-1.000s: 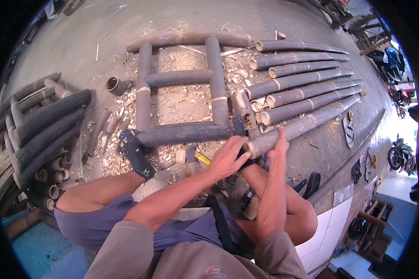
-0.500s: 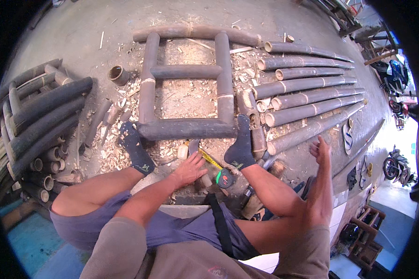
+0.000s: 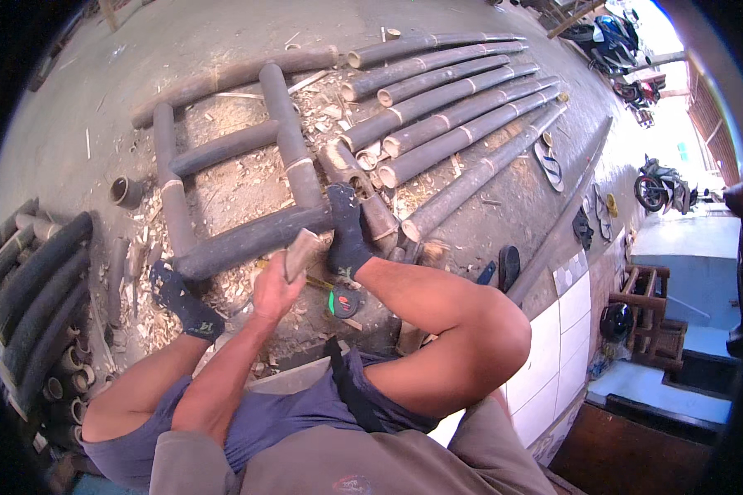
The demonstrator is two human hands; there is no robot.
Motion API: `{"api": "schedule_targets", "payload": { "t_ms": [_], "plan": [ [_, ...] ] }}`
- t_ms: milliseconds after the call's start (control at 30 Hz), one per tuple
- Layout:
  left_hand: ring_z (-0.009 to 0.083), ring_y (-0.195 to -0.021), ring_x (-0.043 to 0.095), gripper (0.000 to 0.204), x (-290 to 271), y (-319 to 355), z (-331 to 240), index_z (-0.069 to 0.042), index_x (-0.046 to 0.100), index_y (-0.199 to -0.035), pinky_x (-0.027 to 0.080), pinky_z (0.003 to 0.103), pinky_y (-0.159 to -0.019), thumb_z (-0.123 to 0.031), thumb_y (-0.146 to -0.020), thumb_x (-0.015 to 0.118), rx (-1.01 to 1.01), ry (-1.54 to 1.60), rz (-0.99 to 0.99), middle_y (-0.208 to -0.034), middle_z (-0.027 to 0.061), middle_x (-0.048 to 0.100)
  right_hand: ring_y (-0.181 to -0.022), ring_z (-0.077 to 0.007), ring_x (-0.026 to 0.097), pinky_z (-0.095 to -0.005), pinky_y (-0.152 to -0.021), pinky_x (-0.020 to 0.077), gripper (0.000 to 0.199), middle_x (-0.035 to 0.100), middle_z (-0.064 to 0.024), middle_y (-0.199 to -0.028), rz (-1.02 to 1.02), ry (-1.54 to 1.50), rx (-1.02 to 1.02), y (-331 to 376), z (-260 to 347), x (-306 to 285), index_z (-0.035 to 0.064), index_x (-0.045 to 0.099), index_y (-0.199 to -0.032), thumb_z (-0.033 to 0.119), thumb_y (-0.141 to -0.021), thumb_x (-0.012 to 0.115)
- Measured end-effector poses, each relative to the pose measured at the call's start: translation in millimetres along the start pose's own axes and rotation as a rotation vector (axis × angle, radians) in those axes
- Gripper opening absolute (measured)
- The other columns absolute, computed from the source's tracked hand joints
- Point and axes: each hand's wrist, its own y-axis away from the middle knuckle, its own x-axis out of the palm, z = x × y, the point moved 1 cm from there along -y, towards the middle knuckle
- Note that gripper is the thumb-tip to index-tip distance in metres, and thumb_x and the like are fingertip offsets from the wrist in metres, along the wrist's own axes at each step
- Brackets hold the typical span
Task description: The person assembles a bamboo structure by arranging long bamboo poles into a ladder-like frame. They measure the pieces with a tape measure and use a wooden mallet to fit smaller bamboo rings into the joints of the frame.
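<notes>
**One hand, one block of wood**

One hand shows here, my left hand (image 3: 274,285). Its grip is closed around a short wooden block (image 3: 302,250), held just above the thick bamboo pole (image 3: 252,239) at the near end of the bamboo frame (image 3: 281,107). My right hand is out of sight, so I cannot tell what it does.

I sit on a low seat with both feet out in front. My right foot in its dark sock (image 3: 347,231) rests on the near pole, close to the block. My left foot (image 3: 182,301) sits on the floor in the wood chips (image 3: 140,272). A tape measure (image 3: 343,301) with a yellow strip lies on the floor just beside my hand.

I think I am at the step of working on the corner of the frame, where the near pole meets the upright one. The next move calls for a steady foot on the pole and a firm hold on the block, aimed at the joint.

More long bamboo poles (image 3: 454,107) lie side by side past the frame.
</notes>
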Motion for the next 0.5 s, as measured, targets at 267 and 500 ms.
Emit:
{"api": "schedule_targets", "payload": {
  "t_ms": [267,500],
  "plan": [
    [0.0485,-0.098,0.070,0.063,-40.2,-29.6,-2.6,-0.006,0.055,-0.131,0.054,0.054,-0.083,-0.046,-0.088,0.077,-0.097,0.095,-0.140,-0.108,0.0281,0.071,-0.082,-0.0280,0.073,-0.0413,-0.074,0.0596,0.070,0.073,-0.0194,-0.107,-0.079,-0.166,-0.049,53.8,23.2,62.2,0.0080,0.051,-0.148,0.049,-0.095,0.071],
    [0.0319,-0.095,0.069,0.056,-170.0,-99.8,45.2,0.004,0.057,-0.123,0.052,0.045,-0.086,-0.043,-0.096,0.069,-0.213,0.449,-0.953,-0.103,0.0214,0.071,-0.083,-0.0284,0.073,-0.0415,-0.075,0.0598,0.070,0.072,-0.0195,-0.109,-0.234,-0.391,-0.128,72.0,78.7,33.6,0.0074,0.051,-0.147,0.049,-0.095,0.071]
  ]
}}
